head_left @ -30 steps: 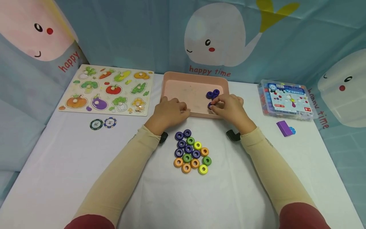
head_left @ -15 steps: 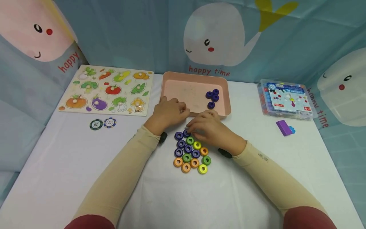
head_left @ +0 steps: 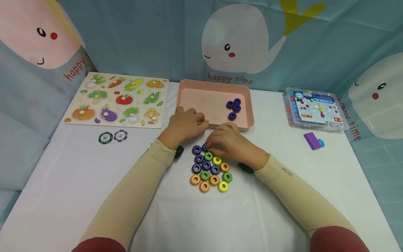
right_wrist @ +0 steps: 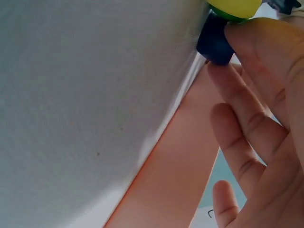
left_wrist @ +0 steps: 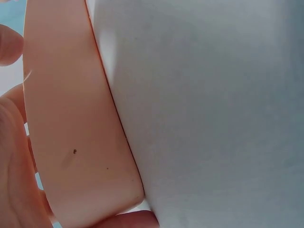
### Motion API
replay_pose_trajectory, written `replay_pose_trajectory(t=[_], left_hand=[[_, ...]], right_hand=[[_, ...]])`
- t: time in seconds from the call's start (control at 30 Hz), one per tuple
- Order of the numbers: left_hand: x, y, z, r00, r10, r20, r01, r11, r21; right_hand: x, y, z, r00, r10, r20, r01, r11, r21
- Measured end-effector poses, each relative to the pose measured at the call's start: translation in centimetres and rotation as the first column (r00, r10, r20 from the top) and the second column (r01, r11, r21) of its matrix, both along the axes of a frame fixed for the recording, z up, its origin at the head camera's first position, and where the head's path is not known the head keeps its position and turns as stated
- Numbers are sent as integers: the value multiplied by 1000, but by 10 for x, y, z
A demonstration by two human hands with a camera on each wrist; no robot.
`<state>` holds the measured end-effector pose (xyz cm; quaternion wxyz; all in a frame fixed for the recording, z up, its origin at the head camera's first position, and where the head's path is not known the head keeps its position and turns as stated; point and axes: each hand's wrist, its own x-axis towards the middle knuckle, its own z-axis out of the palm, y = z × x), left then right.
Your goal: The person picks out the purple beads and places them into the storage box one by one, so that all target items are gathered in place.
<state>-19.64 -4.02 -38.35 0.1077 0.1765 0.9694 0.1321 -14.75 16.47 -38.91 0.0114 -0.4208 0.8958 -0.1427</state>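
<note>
My left hand (head_left: 185,124) rests at the near left part of a pink tray (head_left: 196,94). In the left wrist view its fingers bend over the tray wall (left_wrist: 78,104), with one finger outside the corner. My right hand (head_left: 231,142) is in front of the tray. Its thumb and a finger pinch a dark purple ring (right_wrist: 216,40), at the top of a group of rings on the cloth; the other fingers are spread. Green, yellow, orange and purple rings (head_left: 196,150) lie close together below it. Several more purple rings (head_left: 232,116) sit in the tray's right side.
A vegetable puzzle board (head_left: 118,99) lies at the back left, with two poker chips (head_left: 105,138) in front. A clear plastic case (head_left: 318,109) stands at the back right, near a purple block (head_left: 312,140). A patterned curtain (head_left: 176,38) hangs behind the table.
My right hand has left the purple rings in the tray and come down and left to the group on the cloth, where it now pinches a purple ring. My left hand has stayed put.
</note>
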Motion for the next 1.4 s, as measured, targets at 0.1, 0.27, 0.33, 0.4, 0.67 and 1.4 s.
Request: replay_pose_trajectory(t=[0.1,0.27,0.33,0.4,0.67,1.4], left_hand=[[0,1,0,1000,-3,3,3,1000,-2],[-2,1,-1,1000,0,-3,0,1000,-6],[-2,1,-1,1000,3,-6,-4,1000,-4],[-3,1,-2,1000,7,-4,-7,1000,4],[-1,-1,1,1000,20,11,-20,1000,6],[-2,1,0,1000,19,2,-19,1000,20]], right_hand=[[0,3,2,1000,-6,7,6,1000,-29],[-7,19,18,996,-85,31,88,985,-151],[-15,30,25,983,-169,64,178,967,-184],[-26,42,27,957,-267,115,285,938,-198],[-69,59,6,887,-368,278,424,888,-180],[-71,56,7,844,-513,154,530,841,-104]])
